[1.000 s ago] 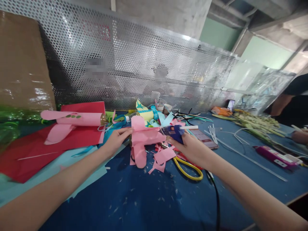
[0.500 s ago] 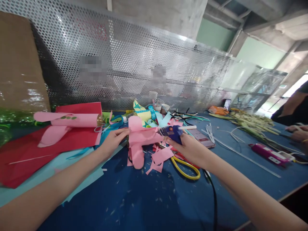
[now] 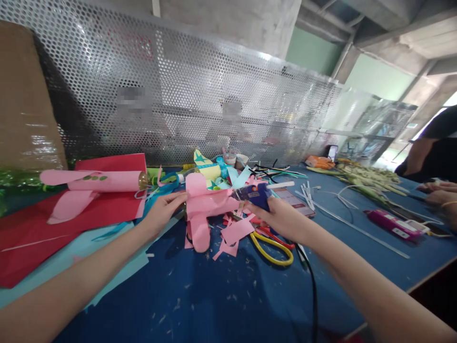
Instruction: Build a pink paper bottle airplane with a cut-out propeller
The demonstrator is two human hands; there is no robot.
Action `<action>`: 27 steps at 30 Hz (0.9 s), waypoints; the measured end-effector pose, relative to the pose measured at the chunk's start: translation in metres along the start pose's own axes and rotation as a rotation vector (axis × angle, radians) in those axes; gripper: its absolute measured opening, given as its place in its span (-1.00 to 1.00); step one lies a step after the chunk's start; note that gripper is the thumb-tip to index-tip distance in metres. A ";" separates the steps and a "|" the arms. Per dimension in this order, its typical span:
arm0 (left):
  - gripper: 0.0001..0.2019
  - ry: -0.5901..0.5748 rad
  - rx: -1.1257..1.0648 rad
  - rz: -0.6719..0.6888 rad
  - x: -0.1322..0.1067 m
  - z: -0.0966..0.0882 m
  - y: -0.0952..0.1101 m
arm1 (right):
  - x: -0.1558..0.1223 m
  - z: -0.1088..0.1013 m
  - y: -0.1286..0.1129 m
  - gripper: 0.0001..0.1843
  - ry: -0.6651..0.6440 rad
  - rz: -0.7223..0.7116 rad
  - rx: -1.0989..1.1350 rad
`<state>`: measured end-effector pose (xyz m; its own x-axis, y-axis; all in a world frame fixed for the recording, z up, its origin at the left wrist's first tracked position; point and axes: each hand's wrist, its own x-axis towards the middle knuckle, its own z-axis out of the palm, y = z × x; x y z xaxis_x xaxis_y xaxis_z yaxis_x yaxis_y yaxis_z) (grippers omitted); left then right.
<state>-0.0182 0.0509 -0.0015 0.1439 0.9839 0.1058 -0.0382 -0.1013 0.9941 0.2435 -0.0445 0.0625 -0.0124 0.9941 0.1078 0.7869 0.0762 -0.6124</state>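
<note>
A pink paper airplane model [image 3: 209, 205] with rounded wings is in front of me, held up over the table. My left hand [image 3: 164, 209] is closed on its left end, fingertips at the edge. In my right hand [image 3: 276, 214] is a dark blue hot glue gun [image 3: 257, 195], with a white glue stick [image 3: 282, 185] sticking out of its back. The gun's nozzle points left at the narrow right end of the pink model; whether they touch I cannot tell. Beneath lie pink paper scraps [image 3: 237, 231] and scissors with yellow handles [image 3: 273, 255].
Another pink airplane model [image 3: 107, 182] lies on red paper [image 3: 121, 207] at the left. Light blue sheets [image 3: 117, 267] lie nearer. A phone [image 3: 298, 205], white glue sticks [image 3: 307, 193] and a purple power strip [image 3: 394, 225] are at the right. A perforated metal screen [image 3: 200, 95] stands behind. Another person's hands [image 3: 441, 195] are far right.
The view has shifted slightly, so most things sit a little further left. Both hands keep their hold, and the glue gun stays at the model's right end.
</note>
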 end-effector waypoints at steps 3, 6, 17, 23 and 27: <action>-0.62 -0.015 0.009 0.000 0.001 -0.001 -0.001 | -0.004 -0.009 0.018 -0.69 0.007 0.129 0.203; -0.65 -0.013 0.019 0.000 0.001 -0.002 -0.001 | -0.015 -0.023 0.042 -0.84 0.043 0.355 0.743; -0.60 -0.001 -0.031 -0.038 0.002 0.001 0.004 | -0.081 -0.067 0.147 -0.78 0.243 0.596 0.712; -0.53 0.071 -0.037 -0.082 0.003 0.004 0.009 | -0.091 -0.060 0.169 -0.64 0.321 0.652 0.400; -0.54 0.064 -0.040 -0.083 0.003 0.006 0.011 | -0.089 -0.061 0.182 -0.54 0.309 0.573 0.083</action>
<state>-0.0127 0.0515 0.0095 0.0846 0.9962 0.0204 -0.0682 -0.0146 0.9976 0.4253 -0.1234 -0.0103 0.5820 0.8122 -0.0406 0.5662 -0.4405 -0.6967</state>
